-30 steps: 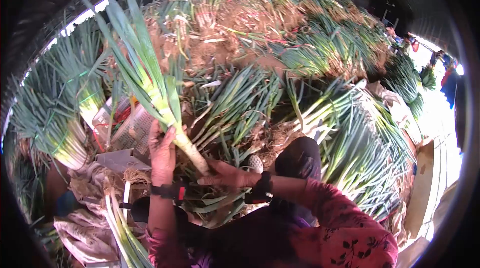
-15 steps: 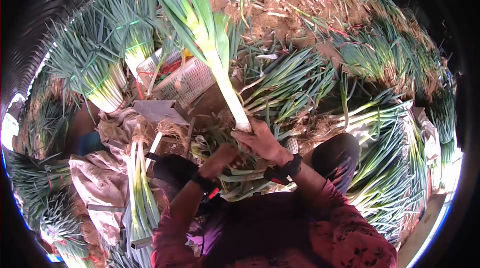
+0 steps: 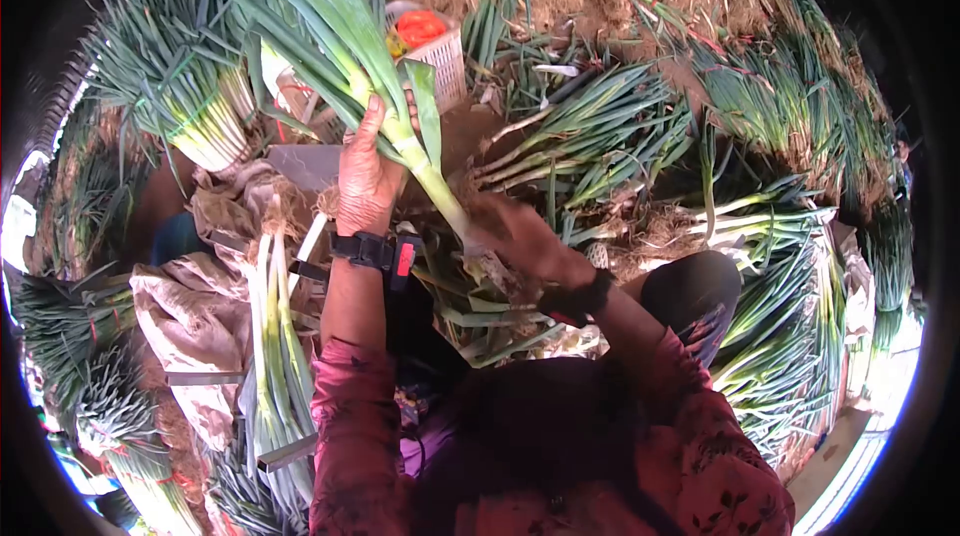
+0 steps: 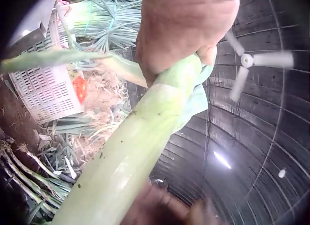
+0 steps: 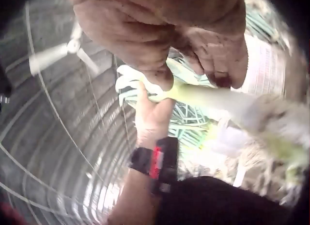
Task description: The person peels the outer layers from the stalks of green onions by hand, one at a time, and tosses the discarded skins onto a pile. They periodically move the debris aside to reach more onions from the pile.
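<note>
A large green onion (image 3: 437, 186) slants across the head view, its broad leaves up to the left and its pale end down to the right. My left hand (image 3: 370, 176) grips its stalk just below the leaves, thumb in front. In the left wrist view the left hand (image 4: 186, 31) wraps the thick stalk (image 4: 131, 152). My right hand (image 3: 530, 241), blurred, is at the lower end, where ragged brownish skin (image 3: 488, 271) hangs. The right wrist view shows the right hand's bent fingers (image 5: 213, 55) over the stalk (image 5: 208, 97); I cannot tell whether they pinch it.
White plastic baskets (image 3: 450, 61) stand ahead, one with something orange inside. Tied green onion bundles (image 3: 205, 116) are at the left. Loose piles (image 3: 610, 131) lie ahead and at the right (image 3: 790, 306). Several stalks (image 3: 275, 326) lie by sacking (image 3: 190, 321) beside my left arm.
Half a second ago the right hand held the pale end while the left hand was lower, off the stalk. Now the left hand grips the upper stalk, and the leaves tilt further left.
</note>
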`<state>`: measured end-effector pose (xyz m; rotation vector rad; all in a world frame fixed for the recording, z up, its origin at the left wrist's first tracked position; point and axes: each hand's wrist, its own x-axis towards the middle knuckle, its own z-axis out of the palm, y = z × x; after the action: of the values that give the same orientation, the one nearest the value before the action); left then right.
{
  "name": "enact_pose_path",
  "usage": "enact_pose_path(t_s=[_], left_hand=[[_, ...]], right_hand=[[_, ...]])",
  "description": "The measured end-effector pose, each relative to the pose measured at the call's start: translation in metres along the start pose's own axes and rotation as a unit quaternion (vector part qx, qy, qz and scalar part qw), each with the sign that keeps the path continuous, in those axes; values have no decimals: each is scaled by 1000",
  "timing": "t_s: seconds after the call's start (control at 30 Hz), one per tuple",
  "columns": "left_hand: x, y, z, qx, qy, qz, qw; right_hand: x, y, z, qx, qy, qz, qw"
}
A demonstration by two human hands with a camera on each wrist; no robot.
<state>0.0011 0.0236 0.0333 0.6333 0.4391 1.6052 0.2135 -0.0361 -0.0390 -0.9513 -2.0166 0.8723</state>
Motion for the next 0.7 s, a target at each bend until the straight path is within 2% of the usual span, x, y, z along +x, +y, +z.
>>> enact_pose_path(t_s=[0.03, 0.07, 0.1, 0.17, 0.33, 0.4, 0.43, 0.47, 0.5, 0.57, 0.6, 0.63, 0.67, 0.7], left_hand=[[-1, -3, -3, -6, 5, -3, 1000], [-2, -8, -6, 9, 4, 4, 1000], [-2, -12, -8, 25, 1, 12, 1000], [-3, -18, -10, 37, 6, 10, 999], [-8, -20, -18, 58, 40, -13, 997], [-10, -22, -23, 104, 32, -13, 994], [-13, -21, -22, 128, 20, -20, 991], [-13, -19, -21, 154, 6, -23, 988], [-17, -15, -21, 139, -30, -62, 988], [-20, -6, -13, 115, -32, -41, 992], [-22, -2, -11, 86, -30, -18, 996], [-24, 2, -10, 93, -13, -6, 996], [-24, 5, -14, 73, -25, -6, 997], [-23, 6, -19, 54, -25, -6, 998]], right_hand=[[17, 0, 6, 132, 13, 25, 991], [32, -1, 12, 262, 28, 51, 963], [46, -7, 12, 260, 25, 56, 964], [69, -26, 9, 339, 5, 136, 931], [85, -8, 29, 329, 11, 127, 936], [84, 0, 34, 308, 25, 120, 943], [81, 5, 36, 314, -1, 128, 941], [80, 9, 38, 363, -7, 207, 908], [79, 13, 40, 410, -4, 286, 866], [37, 44, 58, 368, -27, 279, 887], [10, 71, 78, 242, -38, 193, 950], [-21, 89, 92, 108, -52, 103, 987], [-55, 92, 91, -51, -211, 108, 970], [-75, 98, 83, -210, -355, 104, 905]])
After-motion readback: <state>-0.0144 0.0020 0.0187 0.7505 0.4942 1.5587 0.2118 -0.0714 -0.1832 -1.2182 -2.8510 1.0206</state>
